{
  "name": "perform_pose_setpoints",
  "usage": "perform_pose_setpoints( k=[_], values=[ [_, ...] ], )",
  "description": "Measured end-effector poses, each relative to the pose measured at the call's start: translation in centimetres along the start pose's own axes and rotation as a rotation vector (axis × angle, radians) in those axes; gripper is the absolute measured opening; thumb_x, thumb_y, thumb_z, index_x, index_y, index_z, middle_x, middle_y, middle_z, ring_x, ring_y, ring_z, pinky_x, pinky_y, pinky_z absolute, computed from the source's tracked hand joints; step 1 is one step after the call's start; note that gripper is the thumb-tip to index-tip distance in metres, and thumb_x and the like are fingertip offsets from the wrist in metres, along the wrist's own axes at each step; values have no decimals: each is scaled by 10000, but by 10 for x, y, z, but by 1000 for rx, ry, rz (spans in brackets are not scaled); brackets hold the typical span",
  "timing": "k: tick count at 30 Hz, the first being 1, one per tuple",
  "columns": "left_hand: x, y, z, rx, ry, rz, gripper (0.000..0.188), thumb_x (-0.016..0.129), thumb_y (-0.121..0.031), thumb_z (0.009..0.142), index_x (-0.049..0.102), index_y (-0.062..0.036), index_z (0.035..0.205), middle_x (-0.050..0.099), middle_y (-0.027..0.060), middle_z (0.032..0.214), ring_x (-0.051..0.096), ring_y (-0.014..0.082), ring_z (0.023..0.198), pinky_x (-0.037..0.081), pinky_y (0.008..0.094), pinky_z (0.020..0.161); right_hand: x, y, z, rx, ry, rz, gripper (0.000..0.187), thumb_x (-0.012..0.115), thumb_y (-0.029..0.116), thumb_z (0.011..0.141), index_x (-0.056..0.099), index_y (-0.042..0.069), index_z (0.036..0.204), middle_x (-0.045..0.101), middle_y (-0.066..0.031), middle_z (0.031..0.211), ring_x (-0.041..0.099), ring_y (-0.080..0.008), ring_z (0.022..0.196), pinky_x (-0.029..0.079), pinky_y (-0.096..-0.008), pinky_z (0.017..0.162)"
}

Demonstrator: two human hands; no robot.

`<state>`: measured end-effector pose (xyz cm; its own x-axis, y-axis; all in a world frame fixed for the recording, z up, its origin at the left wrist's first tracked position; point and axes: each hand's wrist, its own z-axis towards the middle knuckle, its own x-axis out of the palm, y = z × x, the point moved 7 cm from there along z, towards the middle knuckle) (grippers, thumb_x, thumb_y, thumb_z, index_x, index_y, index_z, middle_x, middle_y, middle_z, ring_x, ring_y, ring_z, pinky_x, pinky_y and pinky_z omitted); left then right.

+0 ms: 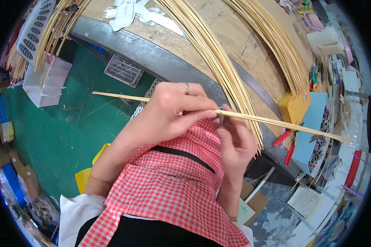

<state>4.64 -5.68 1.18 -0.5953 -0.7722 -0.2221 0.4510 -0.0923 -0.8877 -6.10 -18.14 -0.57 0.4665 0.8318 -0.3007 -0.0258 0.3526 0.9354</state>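
"Where are the thin sticks [276, 122]?"

"In the left hand [165, 113], pinched between thumb and fingers. They poke out on both sides of it, one end past the back of the hand, the longer stretch past its fingertips and over the right hand [238, 146]."

"How do they look?"

"Pale straw yellow, slim, smooth and nearly straight, lying close together as a narrow bunch. I can't count them."

"And the right hand?"

"Half curled just under the sticks, its thumb and forefinger closed on a small dark piece [221, 119] right beside the left fingertips. I can't tell what that piece is."

"What's ahead of the hands?"

"The worktop [247, 45], with a larger bundle [212, 49] of similar yellow sticks and, to its right, a metal ruler [255, 86]."
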Motion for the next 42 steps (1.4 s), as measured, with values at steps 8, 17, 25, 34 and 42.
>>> perform_pose_setpoints(
  k=[8,17,25,34,42],
  values=[
    [5,-7,-3,30,-1,-15,144,704,6,714,698,5,859,646,108,726,622,205,625,476,277,544,4,7,1,-22,-16,80,180,621,-91,804,637,-120,981,645,-111,740,575,-110,558,466,-212,513],
    [2,-7,-4,35,-17,5,146,705,10,709,696,6,855,651,109,737,626,207,633,479,278,544,-2,7,-1,27,-66,76,176,610,-86,820,634,-125,990,645,-111,728,573,-113,549,471,-206,520],
    [1,-3,-1,4,119,-36,123,696,-34,745,695,8,861,650,118,746,624,220,639,487,295,566,-14,17,6,-49,-137,202,336,696,36,777,618,-87,1080,626,-127,856,598,-162,774,498,-279,707],
    [-18,1,-3,34,209,115,175,669,-87,796,671,-8,952,655,105,779,642,272,713,515,316,643,-75,-5,-2,-5,-518,420,177,588,160,913,578,-12,876,539,-59,721,476,-109,585,412,-226,520],
    [-84,-8,2,59,-60,407,167,629,66,737,671,-19,875,664,95,761,658,208,668,516,291,591,-48,-6,19,115,-305,488,256,541,129,940,582,-74,1092,582,-110,836,504,-113,631,447,-234,591]
  ],
)
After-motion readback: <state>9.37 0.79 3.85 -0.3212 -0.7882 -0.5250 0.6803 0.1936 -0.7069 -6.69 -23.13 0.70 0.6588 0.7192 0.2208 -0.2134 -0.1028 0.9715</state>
